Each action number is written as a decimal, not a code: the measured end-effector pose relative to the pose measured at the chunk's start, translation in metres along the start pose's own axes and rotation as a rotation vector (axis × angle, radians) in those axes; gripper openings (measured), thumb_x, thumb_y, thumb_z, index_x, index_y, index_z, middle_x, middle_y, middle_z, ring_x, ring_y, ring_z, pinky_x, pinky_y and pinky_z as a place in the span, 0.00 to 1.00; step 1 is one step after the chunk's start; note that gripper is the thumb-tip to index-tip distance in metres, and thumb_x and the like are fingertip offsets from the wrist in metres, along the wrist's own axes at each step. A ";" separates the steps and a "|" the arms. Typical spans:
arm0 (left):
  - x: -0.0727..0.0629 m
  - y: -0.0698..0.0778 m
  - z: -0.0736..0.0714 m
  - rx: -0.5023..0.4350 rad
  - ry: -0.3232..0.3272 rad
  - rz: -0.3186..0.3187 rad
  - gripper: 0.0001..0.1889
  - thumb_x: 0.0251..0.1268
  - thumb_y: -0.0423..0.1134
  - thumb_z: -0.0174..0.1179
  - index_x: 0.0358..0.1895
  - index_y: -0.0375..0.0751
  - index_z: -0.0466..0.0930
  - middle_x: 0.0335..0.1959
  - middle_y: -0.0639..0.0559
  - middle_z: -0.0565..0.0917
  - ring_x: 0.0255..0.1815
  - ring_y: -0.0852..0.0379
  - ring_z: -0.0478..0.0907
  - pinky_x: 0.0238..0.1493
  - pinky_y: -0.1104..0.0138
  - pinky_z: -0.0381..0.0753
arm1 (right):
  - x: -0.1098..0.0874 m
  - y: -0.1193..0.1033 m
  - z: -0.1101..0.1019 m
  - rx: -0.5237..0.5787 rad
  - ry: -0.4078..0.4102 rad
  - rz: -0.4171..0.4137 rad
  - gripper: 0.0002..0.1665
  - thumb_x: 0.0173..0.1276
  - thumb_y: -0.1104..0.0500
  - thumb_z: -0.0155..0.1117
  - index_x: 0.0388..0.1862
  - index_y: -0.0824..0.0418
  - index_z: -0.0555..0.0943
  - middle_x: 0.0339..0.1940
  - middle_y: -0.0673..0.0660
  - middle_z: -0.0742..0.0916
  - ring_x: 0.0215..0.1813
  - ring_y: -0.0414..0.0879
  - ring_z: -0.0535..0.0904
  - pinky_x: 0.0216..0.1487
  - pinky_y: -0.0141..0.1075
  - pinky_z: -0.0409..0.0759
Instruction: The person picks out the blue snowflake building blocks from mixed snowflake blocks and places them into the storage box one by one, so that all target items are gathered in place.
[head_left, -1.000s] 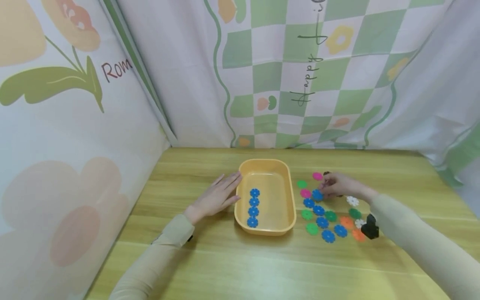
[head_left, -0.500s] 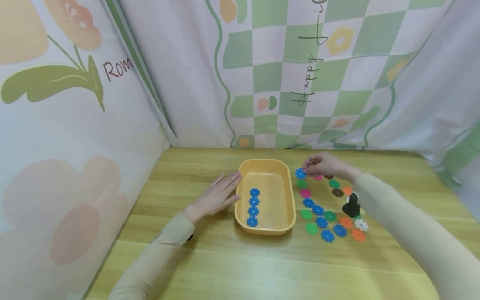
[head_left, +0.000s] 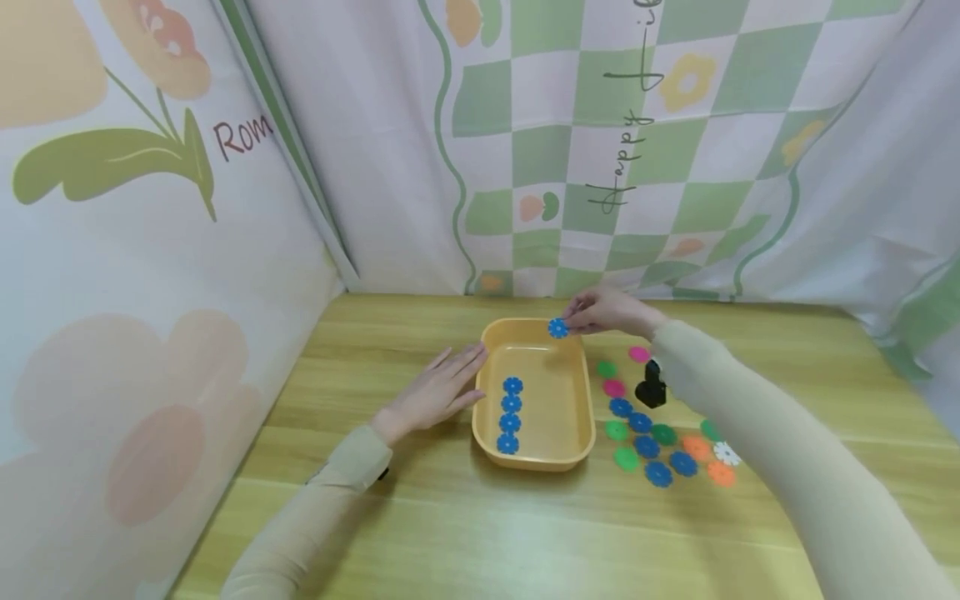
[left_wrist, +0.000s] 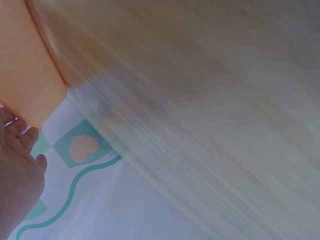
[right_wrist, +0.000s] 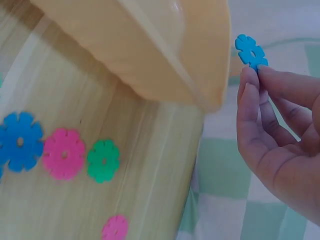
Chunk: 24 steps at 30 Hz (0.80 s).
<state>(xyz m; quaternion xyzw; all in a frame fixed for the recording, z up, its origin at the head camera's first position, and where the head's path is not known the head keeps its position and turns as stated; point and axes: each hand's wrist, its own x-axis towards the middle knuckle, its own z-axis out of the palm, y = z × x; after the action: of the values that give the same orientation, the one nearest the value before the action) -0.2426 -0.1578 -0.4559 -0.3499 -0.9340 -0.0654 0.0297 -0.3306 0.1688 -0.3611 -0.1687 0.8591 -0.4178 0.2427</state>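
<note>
A blue snowflake disc [head_left: 557,328] is pinched between the thumb and fingers of my right hand [head_left: 611,312], over the far right corner of the yellow tray [head_left: 588,400]. The right wrist view shows the held disc [right_wrist: 250,50] at the fingertips, beyond the tray's wall [right_wrist: 125,60]. Inside the tray, several blue discs [head_left: 510,423] lie in a column along its left side. My left hand [head_left: 435,392] rests against the tray's left rim with its fingers straight. In the left wrist view that hand [left_wrist: 22,160] touches the tray's outer wall [left_wrist: 30,60].
Right of the tray, loose discs lie on the wooden table [head_left: 480,525]: blue [head_left: 659,474], light green [head_left: 626,458], pink [head_left: 614,388], orange [head_left: 722,474] and white [head_left: 726,453]. The right forearm hides part of this group. A curtain [head_left: 540,250] hangs behind the table's far edge.
My right hand has picked up a blue disc from the loose group and carried it left, over the tray's far right corner. My left hand has stayed at the tray's rim.
</note>
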 end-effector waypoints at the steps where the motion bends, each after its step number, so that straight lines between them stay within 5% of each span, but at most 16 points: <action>1: 0.000 0.000 0.000 0.004 -0.005 -0.006 0.36 0.79 0.58 0.41 0.81 0.44 0.44 0.82 0.48 0.49 0.83 0.51 0.49 0.83 0.49 0.50 | 0.004 -0.003 0.003 0.007 -0.004 -0.002 0.17 0.73 0.63 0.60 0.52 0.76 0.77 0.39 0.57 0.89 0.39 0.39 0.86 0.43 0.27 0.86; 13: 0.001 -0.005 0.004 0.010 -0.012 -0.006 0.37 0.79 0.60 0.38 0.81 0.45 0.42 0.83 0.49 0.47 0.83 0.52 0.48 0.83 0.49 0.48 | 0.043 -0.013 0.045 0.027 -0.095 -0.009 0.12 0.70 0.68 0.60 0.46 0.79 0.78 0.29 0.53 0.89 0.30 0.36 0.82 0.38 0.28 0.84; 24: 0.001 -0.004 0.002 0.032 -0.011 0.002 0.37 0.79 0.59 0.41 0.81 0.44 0.43 0.83 0.48 0.48 0.83 0.51 0.49 0.83 0.48 0.50 | 0.058 -0.022 0.067 -0.167 -0.090 0.063 0.08 0.67 0.68 0.61 0.42 0.72 0.83 0.33 0.59 0.89 0.34 0.45 0.86 0.46 0.41 0.88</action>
<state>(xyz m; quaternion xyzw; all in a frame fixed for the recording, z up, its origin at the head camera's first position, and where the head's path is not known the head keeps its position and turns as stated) -0.2463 -0.1600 -0.4578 -0.3508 -0.9347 -0.0487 0.0300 -0.3393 0.0844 -0.3950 -0.1799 0.8840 -0.3287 0.2793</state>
